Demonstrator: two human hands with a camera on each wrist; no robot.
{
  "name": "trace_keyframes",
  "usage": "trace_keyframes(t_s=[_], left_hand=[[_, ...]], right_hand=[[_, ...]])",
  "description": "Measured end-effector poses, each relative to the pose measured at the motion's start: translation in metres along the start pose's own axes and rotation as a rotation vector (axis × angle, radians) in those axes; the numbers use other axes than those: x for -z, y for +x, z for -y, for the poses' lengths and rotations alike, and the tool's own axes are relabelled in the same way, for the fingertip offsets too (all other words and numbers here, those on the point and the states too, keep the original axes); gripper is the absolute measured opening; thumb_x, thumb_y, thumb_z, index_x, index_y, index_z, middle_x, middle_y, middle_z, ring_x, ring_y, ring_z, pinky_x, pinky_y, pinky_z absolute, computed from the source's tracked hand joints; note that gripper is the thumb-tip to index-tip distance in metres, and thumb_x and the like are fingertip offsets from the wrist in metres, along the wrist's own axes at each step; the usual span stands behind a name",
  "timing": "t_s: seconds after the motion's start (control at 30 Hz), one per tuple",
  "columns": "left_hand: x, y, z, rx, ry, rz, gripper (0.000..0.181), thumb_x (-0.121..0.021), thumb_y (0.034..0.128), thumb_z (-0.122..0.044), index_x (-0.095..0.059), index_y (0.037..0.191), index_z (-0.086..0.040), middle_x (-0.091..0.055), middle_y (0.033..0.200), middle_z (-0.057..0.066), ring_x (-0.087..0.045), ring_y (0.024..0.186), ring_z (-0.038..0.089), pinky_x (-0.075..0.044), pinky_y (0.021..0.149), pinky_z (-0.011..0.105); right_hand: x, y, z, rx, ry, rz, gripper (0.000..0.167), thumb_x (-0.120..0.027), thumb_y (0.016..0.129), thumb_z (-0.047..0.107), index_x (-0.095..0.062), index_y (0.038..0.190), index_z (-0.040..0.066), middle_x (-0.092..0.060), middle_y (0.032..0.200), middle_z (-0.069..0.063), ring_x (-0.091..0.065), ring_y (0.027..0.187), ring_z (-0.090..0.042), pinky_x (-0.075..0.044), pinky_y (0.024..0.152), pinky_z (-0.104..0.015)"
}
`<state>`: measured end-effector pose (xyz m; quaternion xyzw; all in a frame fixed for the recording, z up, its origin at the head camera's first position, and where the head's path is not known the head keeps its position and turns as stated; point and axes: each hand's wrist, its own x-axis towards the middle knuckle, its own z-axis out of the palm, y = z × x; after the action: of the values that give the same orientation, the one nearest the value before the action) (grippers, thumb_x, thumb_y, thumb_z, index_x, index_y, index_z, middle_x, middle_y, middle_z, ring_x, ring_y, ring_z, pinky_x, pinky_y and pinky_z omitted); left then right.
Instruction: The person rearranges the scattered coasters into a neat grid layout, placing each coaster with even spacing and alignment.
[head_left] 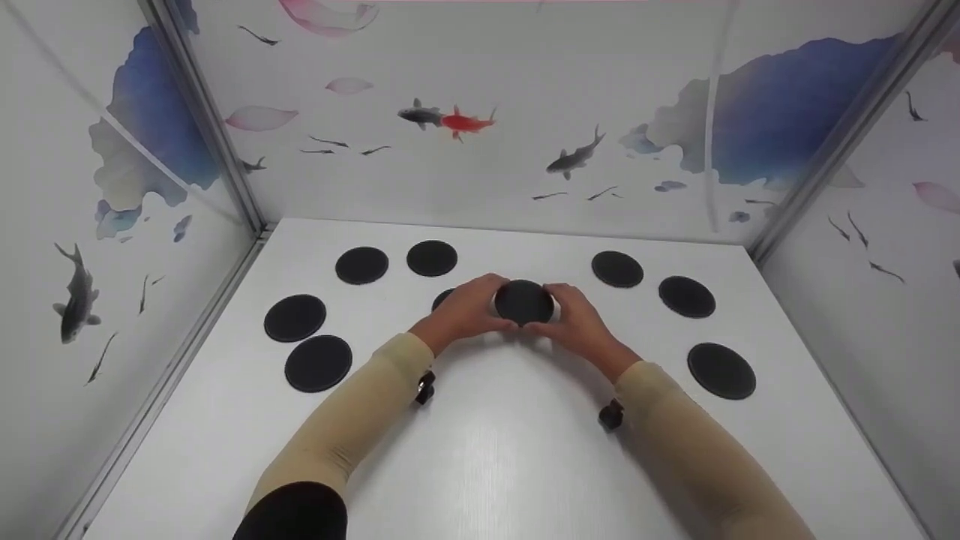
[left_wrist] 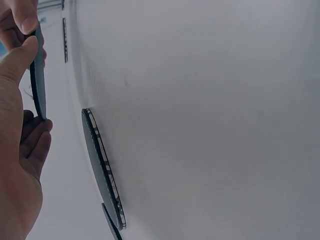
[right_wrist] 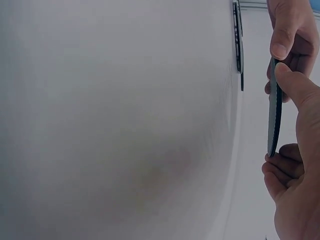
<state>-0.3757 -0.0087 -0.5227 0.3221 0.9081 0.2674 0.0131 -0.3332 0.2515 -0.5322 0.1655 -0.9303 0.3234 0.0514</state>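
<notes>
With the curled fingers of our left hand and right hand, we are pinching a black disc by opposite edges above the table, probably keeping it steady and its face uncovered. Around it, other black discs are lying spread out; the left wrist view is revealing a pale, banded edge on one, a detail that the head view is not showing.
</notes>
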Motion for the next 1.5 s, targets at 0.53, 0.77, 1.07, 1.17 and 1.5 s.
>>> trace_keyframes(t_s=[0.53,0.77,1.07,1.17,1.5], left_hand=[[-0.002,-0.008,0.009,0.043,-0.021,0.007,0.077,-0.091,0.0937,-0.045,-0.058,0.155,-0.012,-0.063,0.15,0.004,-0.06,0.138,0.02,-0.047,0.118,0.039],[0.0,-0.01,0.011,0.028,-0.006,0.003,0.081,-0.089,0.0942,-0.049,-0.056,0.157,-0.009,-0.063,0.15,0.007,-0.061,0.137,0.022,-0.048,0.117,0.04],[-0.002,-0.006,0.012,0.056,-0.01,0.043,0.081,-0.091,0.0927,-0.049,-0.058,0.154,-0.006,-0.066,0.142,0.007,-0.063,0.129,0.021,-0.05,0.114,0.04],[-0.003,-0.004,0.011,0.077,-0.016,0.056,0.079,-0.092,0.0918,-0.048,-0.06,0.151,-0.007,-0.067,0.138,0.006,-0.064,0.126,0.021,-0.051,0.112,0.04],[-0.006,0.001,0.011,0.087,-0.024,0.067,0.077,-0.093,0.0906,-0.045,-0.061,0.149,-0.007,-0.067,0.136,0.005,-0.063,0.123,0.02,-0.05,0.112,0.039]], right_hand=[[-0.008,0.005,0.005,-0.031,-0.008,0.044,0.091,-0.094,0.092,0.041,-0.052,0.16,-0.002,-0.055,0.159,-0.023,-0.047,0.153,-0.04,-0.037,0.128,-0.054],[-0.007,0.007,0.006,-0.028,-0.007,0.07,0.093,-0.092,0.092,0.046,-0.051,0.161,-0.001,-0.054,0.16,-0.022,-0.046,0.153,-0.04,-0.036,0.127,-0.056],[-0.008,0.013,0.007,-0.05,-0.023,0.109,0.088,-0.094,0.091,0.041,-0.055,0.157,-0.002,-0.058,0.156,-0.023,-0.051,0.148,-0.04,-0.04,0.125,-0.055],[-0.009,0.014,0.006,-0.07,-0.028,0.12,0.087,-0.094,0.09,0.04,-0.056,0.156,-0.001,-0.059,0.154,-0.022,-0.052,0.147,-0.039,-0.041,0.124,-0.055],[-0.01,0.019,0.002,-0.078,-0.04,0.131,0.082,-0.096,0.088,0.036,-0.06,0.152,-0.001,-0.064,0.148,-0.021,-0.057,0.14,-0.038,-0.045,0.121,-0.054]])
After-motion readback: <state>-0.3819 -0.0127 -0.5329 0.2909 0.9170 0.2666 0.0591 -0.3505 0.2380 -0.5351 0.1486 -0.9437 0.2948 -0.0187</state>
